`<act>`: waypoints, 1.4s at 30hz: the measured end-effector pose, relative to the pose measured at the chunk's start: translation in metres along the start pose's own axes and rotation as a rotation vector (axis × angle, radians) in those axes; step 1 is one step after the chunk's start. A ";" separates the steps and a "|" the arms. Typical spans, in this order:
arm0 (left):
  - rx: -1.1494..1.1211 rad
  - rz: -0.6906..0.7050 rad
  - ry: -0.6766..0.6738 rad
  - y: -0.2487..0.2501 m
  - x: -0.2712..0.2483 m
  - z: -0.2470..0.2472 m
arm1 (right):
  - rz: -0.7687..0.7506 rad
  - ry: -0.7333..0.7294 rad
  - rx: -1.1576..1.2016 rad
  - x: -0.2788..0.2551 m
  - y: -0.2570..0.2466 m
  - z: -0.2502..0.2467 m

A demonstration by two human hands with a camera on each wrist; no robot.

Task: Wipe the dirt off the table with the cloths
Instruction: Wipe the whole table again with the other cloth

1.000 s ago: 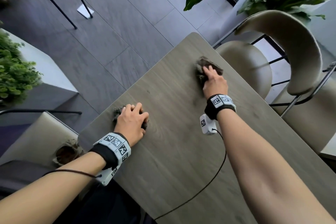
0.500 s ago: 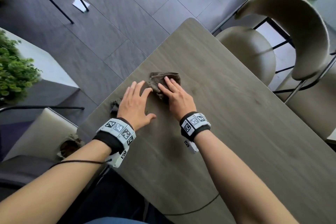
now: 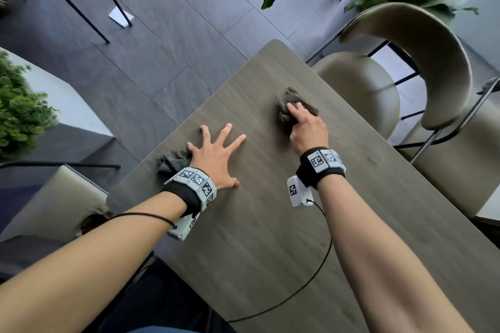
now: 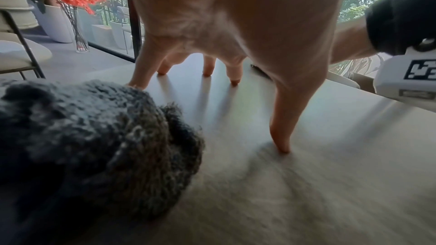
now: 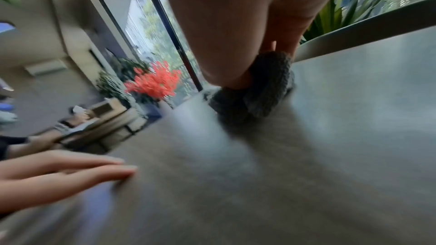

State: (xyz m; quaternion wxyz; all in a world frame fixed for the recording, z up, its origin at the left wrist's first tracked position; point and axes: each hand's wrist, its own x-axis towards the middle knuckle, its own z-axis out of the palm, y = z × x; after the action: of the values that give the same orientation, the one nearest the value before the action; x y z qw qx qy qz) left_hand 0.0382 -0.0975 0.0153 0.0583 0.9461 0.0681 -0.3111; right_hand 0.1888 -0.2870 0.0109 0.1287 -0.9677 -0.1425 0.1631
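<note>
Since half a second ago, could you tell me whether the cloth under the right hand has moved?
Yes. The cloth under the right hand has slid from beside the left hand toward the table's chair-side edge.

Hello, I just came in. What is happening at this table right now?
A person is wiping a wooden table with cloths. The right hand presses a crumpled grey cloth onto the tabletop, towards the far end. The left hand lies flat on the bare wood with fingers spread and holds nothing. A second grey cloth sits bunched beside the left wrist, near the table edge, with the little finger at its edge.
</note>
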 end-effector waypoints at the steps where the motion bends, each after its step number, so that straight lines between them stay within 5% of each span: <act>1: 0.009 0.001 -0.002 0.000 0.000 -0.001 | -0.069 0.023 0.024 -0.007 -0.010 0.003; 6: 0.035 -0.010 -0.025 0.000 0.001 -0.002 | -0.359 -0.131 -0.016 -0.061 -0.046 0.047; 11: 0.061 -0.013 -0.016 0.002 0.001 0.001 | -0.330 -0.073 -0.011 -0.055 -0.009 0.049; 18: 0.031 -0.014 -0.005 0.002 -0.002 0.003 | -0.073 0.047 0.042 -0.020 0.056 0.016; 22: 0.008 -0.021 -0.015 0.003 -0.001 0.002 | -0.010 0.216 0.157 -0.014 0.063 0.002; 25: 0.020 -0.024 -0.007 0.004 -0.001 0.005 | -0.194 0.245 0.188 -0.042 0.037 0.010; 29: 0.043 -0.012 0.001 0.003 0.001 0.005 | -0.499 -0.112 0.143 -0.111 -0.011 0.058; 32: 0.041 -0.011 -0.002 0.002 0.001 0.004 | -0.564 -0.091 0.071 -0.132 -0.003 0.073; 37: -0.017 -0.022 -0.020 0.003 0.000 0.004 | -0.263 0.078 0.074 -0.094 0.059 0.049; 42: -0.017 -0.026 -0.023 0.003 -0.002 0.001 | 0.001 0.085 -0.018 -0.063 0.103 0.004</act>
State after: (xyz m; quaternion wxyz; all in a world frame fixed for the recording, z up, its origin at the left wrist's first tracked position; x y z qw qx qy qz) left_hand 0.0361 -0.1006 0.0158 0.0631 0.9410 0.0824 -0.3221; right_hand 0.1542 -0.4015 -0.0056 0.1261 -0.9750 -0.1378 0.1206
